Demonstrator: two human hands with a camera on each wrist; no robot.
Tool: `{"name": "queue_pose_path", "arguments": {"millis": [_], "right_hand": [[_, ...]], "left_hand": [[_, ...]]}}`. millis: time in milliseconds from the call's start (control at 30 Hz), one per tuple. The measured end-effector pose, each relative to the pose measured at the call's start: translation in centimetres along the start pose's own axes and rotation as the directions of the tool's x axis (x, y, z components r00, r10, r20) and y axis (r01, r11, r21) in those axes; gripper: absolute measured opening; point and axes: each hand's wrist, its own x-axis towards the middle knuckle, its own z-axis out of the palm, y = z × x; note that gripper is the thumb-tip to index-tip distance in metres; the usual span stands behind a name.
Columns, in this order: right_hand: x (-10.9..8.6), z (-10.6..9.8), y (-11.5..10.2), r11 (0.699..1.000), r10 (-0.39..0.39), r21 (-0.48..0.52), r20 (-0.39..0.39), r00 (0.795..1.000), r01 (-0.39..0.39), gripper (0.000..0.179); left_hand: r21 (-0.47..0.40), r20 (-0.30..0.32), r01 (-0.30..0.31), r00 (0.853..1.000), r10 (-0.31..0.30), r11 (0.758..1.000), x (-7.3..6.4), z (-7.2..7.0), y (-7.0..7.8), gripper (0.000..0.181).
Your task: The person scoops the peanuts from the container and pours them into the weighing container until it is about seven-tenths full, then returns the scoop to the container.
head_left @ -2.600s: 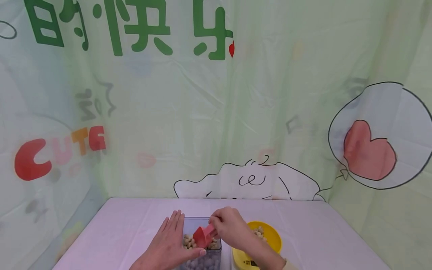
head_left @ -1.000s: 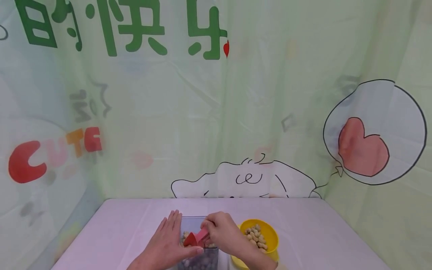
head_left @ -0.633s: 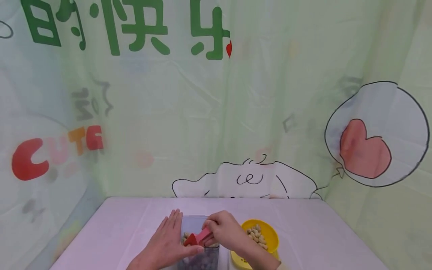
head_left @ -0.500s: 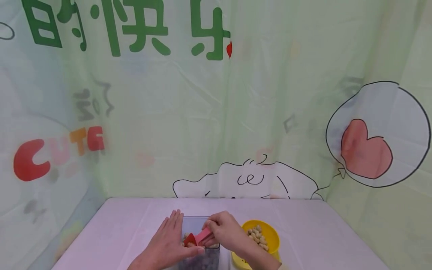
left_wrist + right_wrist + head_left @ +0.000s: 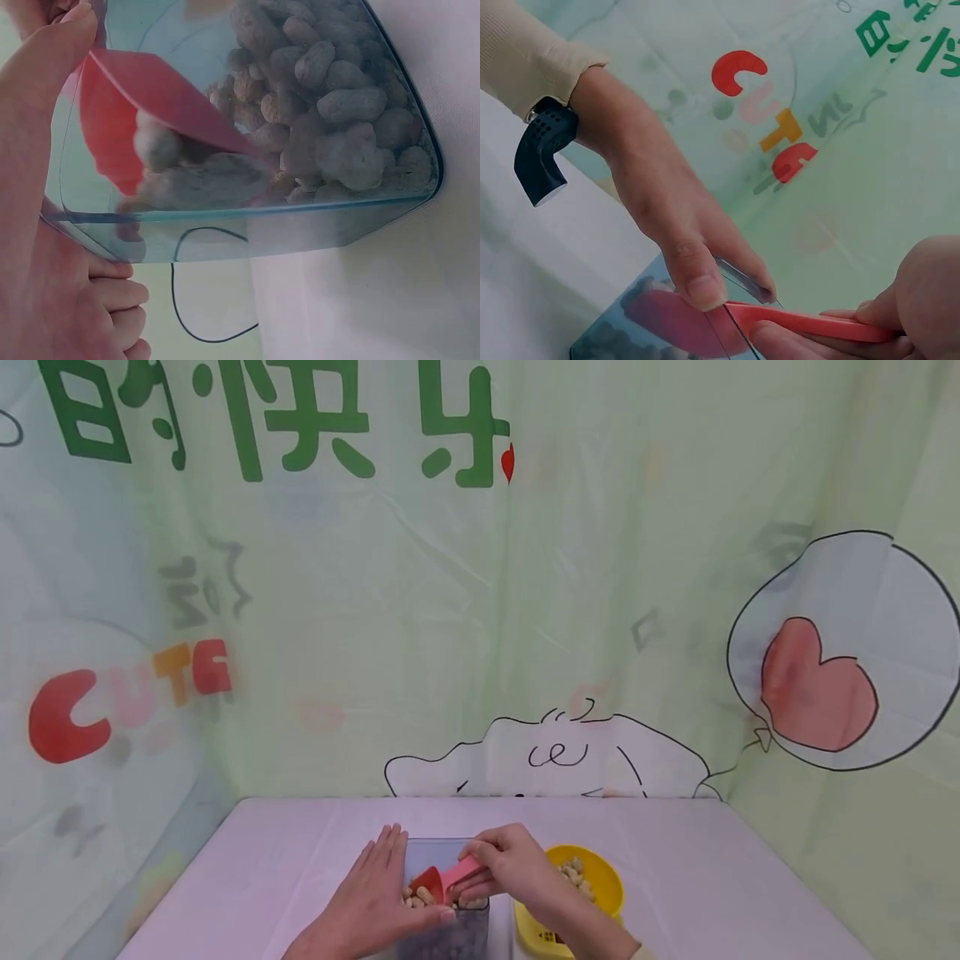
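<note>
My left hand (image 5: 367,897) lies along the left side of a clear plastic box (image 5: 435,852), fingers straight, with its thumb over the front rim. Whole peanuts (image 5: 352,105) in their shells fill the lower part of the box. In my right hand (image 5: 517,868) I pinch the handle of a red-pink scoop (image 5: 429,883). The scoop's bowl is inside the box near its left side, just above the peanuts. The left wrist view, through the clear wall, shows peanuts (image 5: 202,180) at the scoop's mouth.
Right of the box, a yellow bowl (image 5: 609,881) with some peanuts (image 5: 575,871) stands on a yellow base (image 5: 532,935) with dark markings; my right forearm partly covers both. A pale tablecloth (image 5: 300,843) lies underneath. Printed curtains (image 5: 570,610) hang behind and at the sides.
The scoop was lower among the peanuts and has come up slightly, its bowl now showing more. My right hand has shifted a little right and up. My left hand stays in place.
</note>
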Motion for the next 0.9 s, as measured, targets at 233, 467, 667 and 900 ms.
{"name": "queue_pose_path", "arguments": {"millis": [233,467,667,900], "right_hand": [[-0.2,-1.0,0.4,0.997,0.022,0.070,-0.023,1.000,-0.020,0.028],[-0.6,-2.1,1.4,0.988,-0.001,0.155,-0.030,1.000,0.006,0.031],[-1.0,-2.8,1.8,0.975,-0.011,0.220,-0.041,0.999,0.020,0.034],[-0.9,-4.0,1.7,0.961,-0.029,0.274,-0.061,0.998,0.045,0.037]], "left_hand": [[0.003,-0.006,0.020,1.000,-0.020,1.000,0.0,0.0,0.1,0.128],[-0.006,0.000,0.023,1.000,-0.023,1.000,-0.3,0.1,0.0,0.126],[-0.006,-0.021,-0.006,1.000,0.006,1.000,-0.3,0.0,-0.1,0.126],[0.019,-0.056,-0.022,0.998,0.023,1.000,0.2,-0.2,0.0,0.126]]}}
